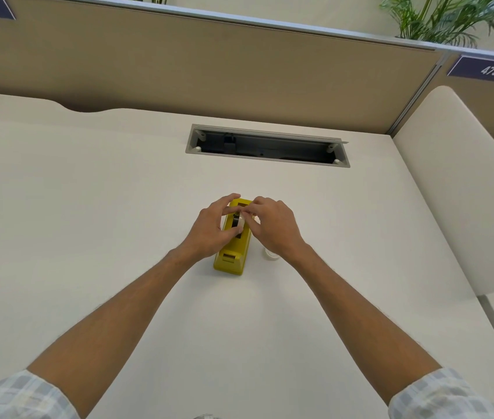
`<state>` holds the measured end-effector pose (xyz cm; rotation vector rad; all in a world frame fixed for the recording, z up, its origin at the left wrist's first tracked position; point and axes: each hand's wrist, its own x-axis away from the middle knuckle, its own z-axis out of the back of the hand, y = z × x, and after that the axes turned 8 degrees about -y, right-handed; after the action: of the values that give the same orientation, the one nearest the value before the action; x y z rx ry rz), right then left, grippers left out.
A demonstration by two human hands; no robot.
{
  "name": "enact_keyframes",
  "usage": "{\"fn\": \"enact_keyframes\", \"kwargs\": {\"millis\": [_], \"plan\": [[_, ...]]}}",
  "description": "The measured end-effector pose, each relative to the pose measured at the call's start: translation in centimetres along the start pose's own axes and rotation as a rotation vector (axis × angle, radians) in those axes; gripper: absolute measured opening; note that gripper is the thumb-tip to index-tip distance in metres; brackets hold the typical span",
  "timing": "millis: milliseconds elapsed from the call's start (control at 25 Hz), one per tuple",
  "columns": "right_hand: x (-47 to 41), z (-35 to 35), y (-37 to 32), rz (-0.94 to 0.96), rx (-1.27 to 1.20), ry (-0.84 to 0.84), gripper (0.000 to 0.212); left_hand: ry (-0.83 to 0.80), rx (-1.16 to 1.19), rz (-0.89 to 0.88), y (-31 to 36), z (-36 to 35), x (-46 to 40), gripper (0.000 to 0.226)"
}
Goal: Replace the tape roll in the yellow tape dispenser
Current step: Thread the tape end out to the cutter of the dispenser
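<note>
A yellow tape dispenser (233,255) stands on the white desk (88,207), its cutter end toward me. A tape roll (238,222) with a dark hub sits in the dispenser's slot. My left hand (209,231) pinches the roll from the left with thumb and fingers. From the right, my right hand (273,228) meets it, fingertips on the roll's top. Both hands cover much of the dispenser's upper part. A second white roll (271,255) lies on the desk just right of the dispenser, partly hidden under my right wrist.
An open cable slot (266,146) is set into the desk behind the dispenser. A tan partition wall (209,62) runs along the back. A white side panel (451,176) borders the desk on the right.
</note>
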<state>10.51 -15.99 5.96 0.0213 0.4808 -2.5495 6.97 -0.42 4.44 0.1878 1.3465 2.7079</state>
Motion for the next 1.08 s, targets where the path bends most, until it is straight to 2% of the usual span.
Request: {"fn": "enact_keyframes", "kwargs": {"millis": [200, 400, 640, 800, 1080], "plan": [[1.0, -0.3, 0.1, 0.025, -0.056, 0.037, 0.022, 0.000, 0.004, -0.009, 0.1, 0.1, 0.1, 0.068], [1.1, 0.4, 0.5, -0.039, -0.136, 0.070, 0.043, -0.004, 0.040, -0.004, 0.0, 0.1, 0.1, 0.067], [2.3, -0.8, 0.0, -0.130, -0.076, -0.081, 0.064, 0.011, 0.139, 0.006, -0.1, -0.1, 0.3, 0.067], [2.0, -1.5, -0.6, -0.197, -0.170, -0.095, 0.057, 0.022, 0.169, 0.012, -0.4, -0.3, 0.1, 0.068], [1.4, -0.7, 0.3, -0.117, -0.234, -0.242, 0.057, 0.101, 0.194, 0.016, -0.7, -0.9, 0.2, 0.064]]}}
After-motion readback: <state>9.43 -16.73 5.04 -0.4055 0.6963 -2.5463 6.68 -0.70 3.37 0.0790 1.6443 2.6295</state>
